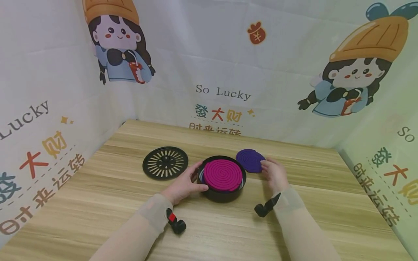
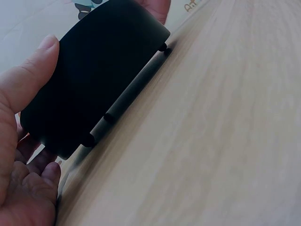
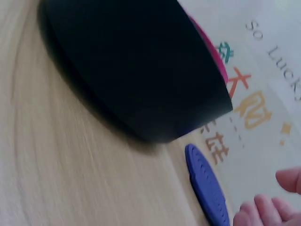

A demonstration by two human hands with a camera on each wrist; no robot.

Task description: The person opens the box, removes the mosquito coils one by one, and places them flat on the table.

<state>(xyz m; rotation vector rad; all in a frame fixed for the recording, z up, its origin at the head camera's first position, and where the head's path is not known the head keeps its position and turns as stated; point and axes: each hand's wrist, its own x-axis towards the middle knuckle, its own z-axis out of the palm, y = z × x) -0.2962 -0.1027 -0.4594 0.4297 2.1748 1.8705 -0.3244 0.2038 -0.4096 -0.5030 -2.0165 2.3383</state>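
Note:
A round black mosquito coil holder stands on the table, seen from the side in both wrist views. On top of it lies a pink mosquito coil, with darker coil edges showing beneath. My left hand grips the holder's left side, thumb along its wall and fingers partly hidden behind it. Flat on the table behind and to the right is a purple mosquito coil. My right hand is at that coil's right edge, fingertips overlapping it in the head view; the right wrist view shows thumb and fingers apart.
A black slotted lid lies flat on the wooden table left of the holder. Printed cloth hangs around the table's back and sides. Each wrist wears a small black camera.

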